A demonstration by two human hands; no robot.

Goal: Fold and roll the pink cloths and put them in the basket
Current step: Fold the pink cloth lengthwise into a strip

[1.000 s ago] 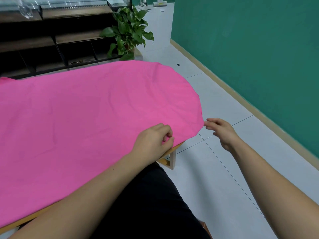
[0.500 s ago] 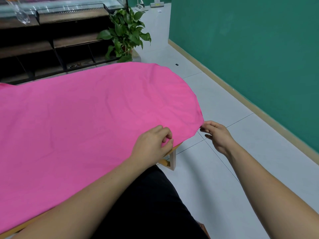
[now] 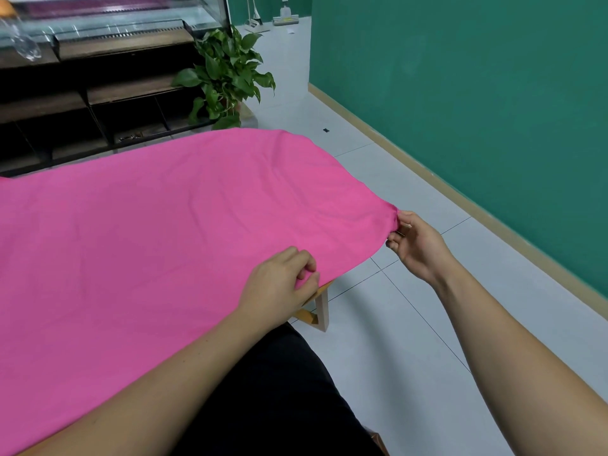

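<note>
1. A large pink cloth [image 3: 158, 245] lies spread flat over a low wooden table, covering nearly all of its top; only a strip of the table's edge and one pale table leg [image 3: 321, 311] show beneath the near right side
2. The left hand [image 3: 279, 286] rests on the cloth's near edge just above that leg, its fingers curled in and pinching a small fold of the fabric against the thumb
3. The right hand [image 3: 416, 246] is out past the table's right end, over the floor, palm turned towards the cloth
4. Its thumb and forefinger pinch the cloth's right corner, which is drawn out to a tight gathered point; the other fingers are loosely curled below and apart from the fabric
5. Between the two hands the cloth's edge hangs free of the table in a shallow curve
6. The person's dark clothing [image 3: 279, 396] fills the lower middle of the view, between the two bare forearms
7. The floor [image 3: 411, 340] is of pale grey tiles, and a green wall [image 3: 477, 93] with a light skirting runs along the right
8. Beyond the table stands a leafy potted plant [image 3: 228, 77], next to dark wooden shelving [image 3: 98, 103] with a glass case [image 3: 108, 18] on top
</note>
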